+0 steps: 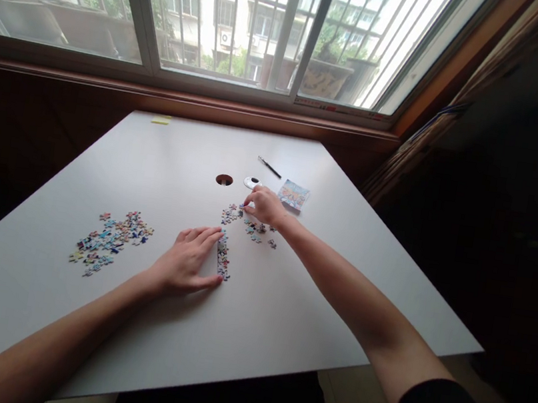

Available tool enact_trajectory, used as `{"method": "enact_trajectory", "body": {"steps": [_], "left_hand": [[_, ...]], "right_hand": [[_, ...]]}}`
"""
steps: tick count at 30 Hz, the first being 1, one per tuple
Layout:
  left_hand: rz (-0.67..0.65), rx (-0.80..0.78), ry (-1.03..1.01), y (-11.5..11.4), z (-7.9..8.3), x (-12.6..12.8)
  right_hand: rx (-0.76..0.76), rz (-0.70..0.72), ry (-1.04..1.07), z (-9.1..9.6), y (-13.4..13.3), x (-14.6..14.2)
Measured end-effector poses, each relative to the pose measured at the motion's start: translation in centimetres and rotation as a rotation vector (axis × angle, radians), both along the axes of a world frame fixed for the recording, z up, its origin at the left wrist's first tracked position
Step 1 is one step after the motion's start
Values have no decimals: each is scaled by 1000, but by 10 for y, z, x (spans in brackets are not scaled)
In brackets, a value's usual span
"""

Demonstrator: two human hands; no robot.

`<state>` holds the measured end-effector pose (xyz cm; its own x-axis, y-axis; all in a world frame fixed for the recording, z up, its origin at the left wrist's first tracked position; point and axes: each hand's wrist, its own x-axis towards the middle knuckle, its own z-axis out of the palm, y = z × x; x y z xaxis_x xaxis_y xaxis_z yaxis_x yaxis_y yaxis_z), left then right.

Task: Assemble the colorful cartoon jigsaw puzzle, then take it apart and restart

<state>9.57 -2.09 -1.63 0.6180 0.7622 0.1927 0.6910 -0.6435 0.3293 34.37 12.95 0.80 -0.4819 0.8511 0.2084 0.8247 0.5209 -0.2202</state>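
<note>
My left hand (192,257) lies on the table with fingers and thumb spread, touching the left side of a narrow joined strip of jigsaw puzzle (222,258). Beyond the strip, my right hand (265,206) has thumb and forefinger pinched on a small puzzle piece (244,206) at the edge of a loose group of pieces (231,213). More loose pieces (255,230) lie below my right wrist, partly hidden by it. A larger heap of mixed puzzle pieces (114,238) is spread out to the left of my left hand.
On the white table (177,168), a small picture box (293,195) sits right of my right hand. A black pen (269,166), a round cover (252,183) and a cable hole (224,180) are farther back. A yellow slip (161,119) lies near the far edge, below the barred window.
</note>
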Motion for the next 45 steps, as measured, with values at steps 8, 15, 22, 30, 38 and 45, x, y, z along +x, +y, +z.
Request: {"method": "enact_trajectory", "body": {"steps": [8, 15, 22, 30, 38, 45], "left_hand": [[18, -23, 12, -1, 3, 1], [14, -57, 5, -2, 4, 1], [-4, -54, -13, -2, 6, 1], [-1, -53, -3, -3, 9, 1], [4, -46, 9, -3, 9, 2], [1, -71, -13, -3, 8, 2]], "right_hand": [[108, 53, 125, -4, -40, 6], [161, 372, 448, -35, -140, 26], [115, 457, 319, -30, -148, 20], [242, 559, 214, -20, -163, 5], [242, 549, 195, -14, -165, 5], [271, 584, 102, -13, -165, 5]]}}
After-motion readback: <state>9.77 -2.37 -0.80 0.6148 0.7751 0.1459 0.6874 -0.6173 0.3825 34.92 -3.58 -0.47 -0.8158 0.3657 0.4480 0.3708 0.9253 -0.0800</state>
